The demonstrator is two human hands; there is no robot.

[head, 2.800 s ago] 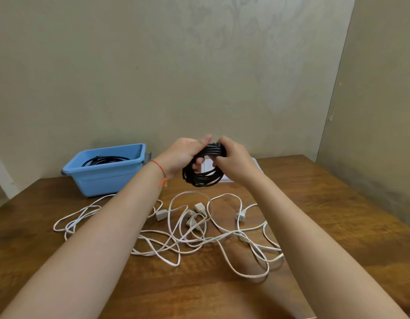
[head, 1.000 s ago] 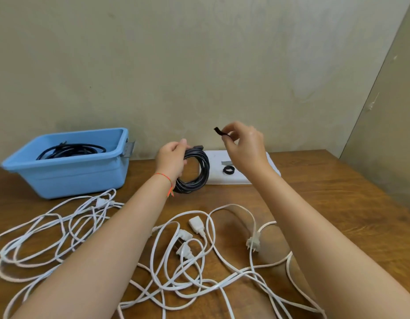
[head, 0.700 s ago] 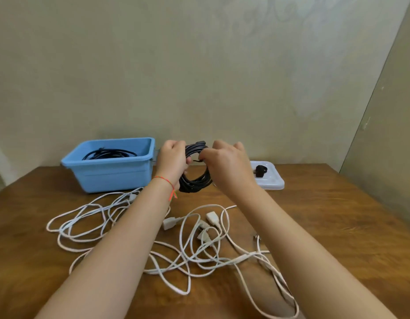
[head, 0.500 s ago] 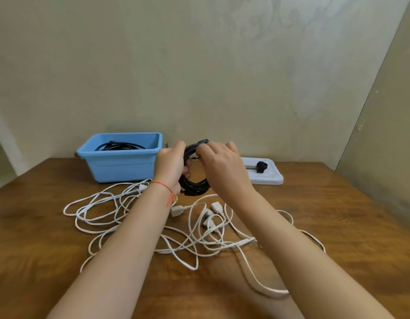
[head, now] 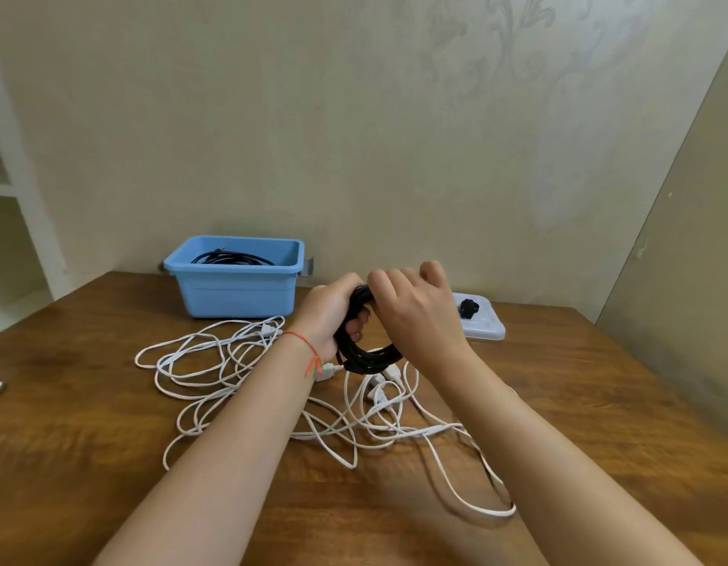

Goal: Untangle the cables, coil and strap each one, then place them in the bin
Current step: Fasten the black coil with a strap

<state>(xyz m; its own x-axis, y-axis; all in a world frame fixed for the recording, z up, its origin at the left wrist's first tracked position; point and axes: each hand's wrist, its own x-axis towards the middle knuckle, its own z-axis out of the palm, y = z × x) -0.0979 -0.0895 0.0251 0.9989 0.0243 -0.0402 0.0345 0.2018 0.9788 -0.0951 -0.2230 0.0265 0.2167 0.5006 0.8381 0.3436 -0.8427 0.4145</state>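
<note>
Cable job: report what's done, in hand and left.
Done: one black cable lies in the bin. In hand: left hand and right hand grip a black coil, strap not visible. Left: the white cables lie tangled on the table.

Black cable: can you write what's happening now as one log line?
step: strapping | left hand: grips black coil | right hand: fingers at coil top | white cables: tangled

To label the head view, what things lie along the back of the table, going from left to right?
Blue bin → left hand → black cable coil → right hand → white lid with a small black strap.
</note>
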